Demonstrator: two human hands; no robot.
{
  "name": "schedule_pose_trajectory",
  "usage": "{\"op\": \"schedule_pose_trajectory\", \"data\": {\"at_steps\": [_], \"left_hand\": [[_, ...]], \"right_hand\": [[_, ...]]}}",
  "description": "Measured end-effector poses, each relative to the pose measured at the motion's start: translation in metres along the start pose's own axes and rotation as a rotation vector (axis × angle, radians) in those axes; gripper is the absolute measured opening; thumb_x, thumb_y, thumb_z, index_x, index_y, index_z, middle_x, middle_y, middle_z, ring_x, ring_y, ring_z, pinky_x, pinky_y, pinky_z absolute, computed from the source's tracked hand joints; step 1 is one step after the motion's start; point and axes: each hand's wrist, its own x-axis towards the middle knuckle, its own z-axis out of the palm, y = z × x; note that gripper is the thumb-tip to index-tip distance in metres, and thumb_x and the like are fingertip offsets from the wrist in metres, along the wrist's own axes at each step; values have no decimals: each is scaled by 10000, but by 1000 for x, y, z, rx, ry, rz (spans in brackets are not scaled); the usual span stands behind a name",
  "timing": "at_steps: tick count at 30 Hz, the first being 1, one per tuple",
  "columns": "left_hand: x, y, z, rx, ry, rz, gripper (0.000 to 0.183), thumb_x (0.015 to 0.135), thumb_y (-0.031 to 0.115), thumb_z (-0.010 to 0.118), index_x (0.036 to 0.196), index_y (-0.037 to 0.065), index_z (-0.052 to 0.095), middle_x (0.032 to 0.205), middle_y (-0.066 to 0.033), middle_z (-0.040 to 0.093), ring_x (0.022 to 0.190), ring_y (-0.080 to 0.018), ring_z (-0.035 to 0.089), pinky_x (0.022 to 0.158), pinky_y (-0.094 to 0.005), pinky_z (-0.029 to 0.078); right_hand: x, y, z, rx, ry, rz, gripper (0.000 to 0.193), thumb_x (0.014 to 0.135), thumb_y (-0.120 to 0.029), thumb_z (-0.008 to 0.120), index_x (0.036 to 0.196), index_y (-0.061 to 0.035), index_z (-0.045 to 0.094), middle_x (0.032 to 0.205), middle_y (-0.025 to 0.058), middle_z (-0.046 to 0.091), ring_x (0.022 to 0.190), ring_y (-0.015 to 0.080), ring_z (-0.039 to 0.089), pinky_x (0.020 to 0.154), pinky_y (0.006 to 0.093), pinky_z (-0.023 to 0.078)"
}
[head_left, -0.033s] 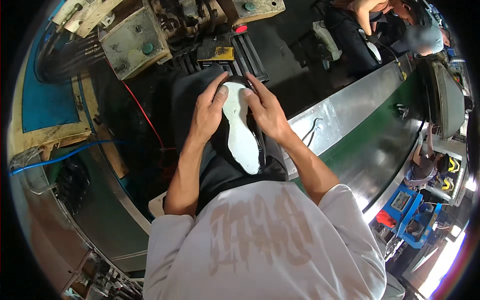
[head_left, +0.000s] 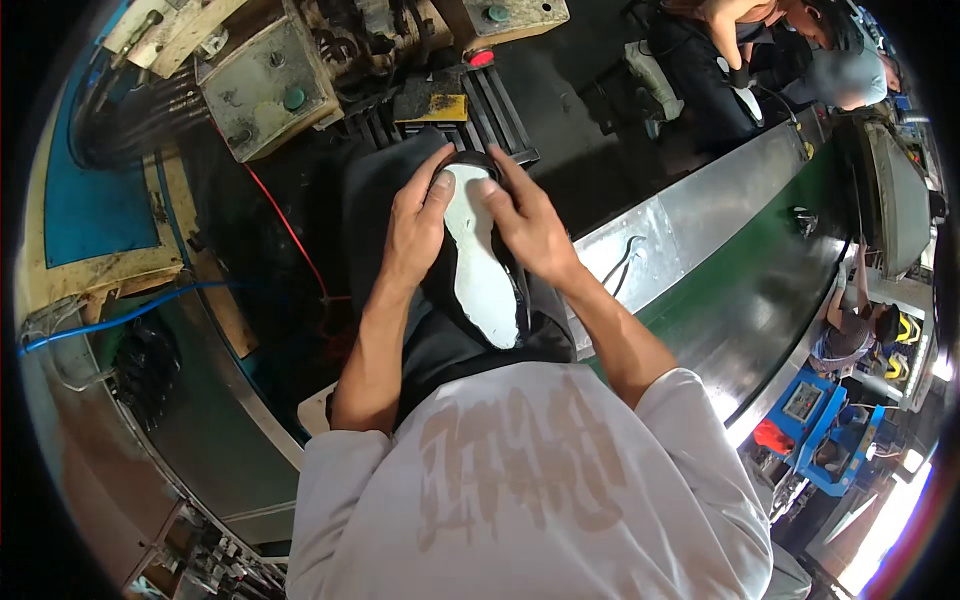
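Note:
A black shoe [head_left: 477, 255] lies sole up over my lap, its white underside facing me. My left hand [head_left: 418, 215] grips one side of its far end, thumb on the white surface and fingers round the dark edge. My right hand [head_left: 530, 220] holds the opposite side in the same way, its thumb also resting on the white face. The near end of the shoe rests against my dark trousers. The shoe's upper is mostly hidden beneath it.
Ahead stands a machine with a grey control box [head_left: 270, 90] and a red button [head_left: 481, 57]. To my right runs a green conveyor belt [head_left: 690, 310] with a metal edge. A co-worker [head_left: 740, 60] sits at the far right. A blue hose [head_left: 130, 315] crosses on the left.
My right thumb has shifted slightly on the white underside. The shoe and my left hand stay almost where they were.

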Motion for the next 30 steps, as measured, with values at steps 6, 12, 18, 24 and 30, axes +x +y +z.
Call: {"op": "schedule_pose_trajectory", "data": {"at_steps": [6,12,18,24,30], "left_hand": [[-8,-4,24,114,177,40,430,1123,272,502,1403,-28,632,1329,-218,656,1224,-355,636,1049,-423,496],[-8,-18,28,203,237,93,404,1109,246,510,1371,-31,642,1299,-217,657,1197,-366,631,1017,-443,509],[6,-26,23,213,145,-46,406,1105,246,518,1368,-27,663,1293,-259,697,1183,-385,667,1032,-458,508],[1,-24,25,290,59,-89,487,1126,260,504,1536,1,541,1466,-180,626,1350,-278,589,1156,-395,433],[-25,-58,21,-773,-48,-441,635,1171,420,412,1669,32,335,1677,-104,411,1542,-230,386,1291,-373,284]], "right_hand": [[-8,-1,13,-111,69,17,587,1037,-287,655,1512,32,521,1285,311,660,1214,425,585,1086,472,459],[-8,10,20,-122,87,-1,567,1039,-269,637,1504,36,528,1287,316,657,1208,440,595,1073,472,471],[-3,38,14,113,52,126,532,1080,-250,565,1515,51,511,1391,338,619,1293,464,611,1109,472,464],[1,39,15,-22,5,35,634,1065,-234,615,1598,32,399,1433,319,610,1333,436,609,1143,450,449],[-3,52,12,265,-48,131,661,1063,-281,658,1604,6,411,1421,227,636,1310,276,612,1120,373,456]]}}
